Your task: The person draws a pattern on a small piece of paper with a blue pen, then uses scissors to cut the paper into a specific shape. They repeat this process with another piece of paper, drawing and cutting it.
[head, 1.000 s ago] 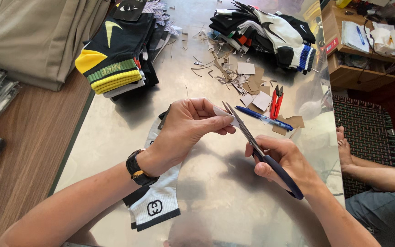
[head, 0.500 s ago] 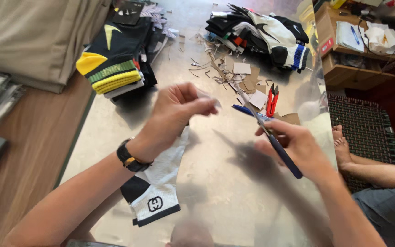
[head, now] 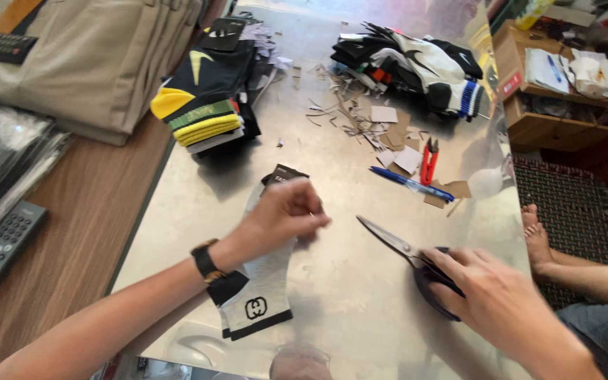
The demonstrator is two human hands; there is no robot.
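My left hand (head: 283, 214) rests with fingers pinched together on a white and black sock (head: 262, 299) that lies flat on the metal table (head: 332, 105). A dark watch sits on that wrist. My right hand (head: 490, 292) grips the dark handles of a pair of scissors (head: 406, 253), laid low on the table to the right of the sock, blades pointing left and nearly shut.
Stacks of folded socks (head: 205, 98) stand at the back left and another sock pile (head: 416, 63) at the back. Cardboard scraps (head: 388, 130), a blue pen (head: 409, 184) and a red cutter (head: 428, 160) lie mid-table. A remote (head: 1, 250) sits left; someone's bare foot (head: 536, 239) right.
Both hands have dropped from mid-air to the table. The scissors came away from my left hand's fingers and now lie low; my left hand moved down onto the sock.
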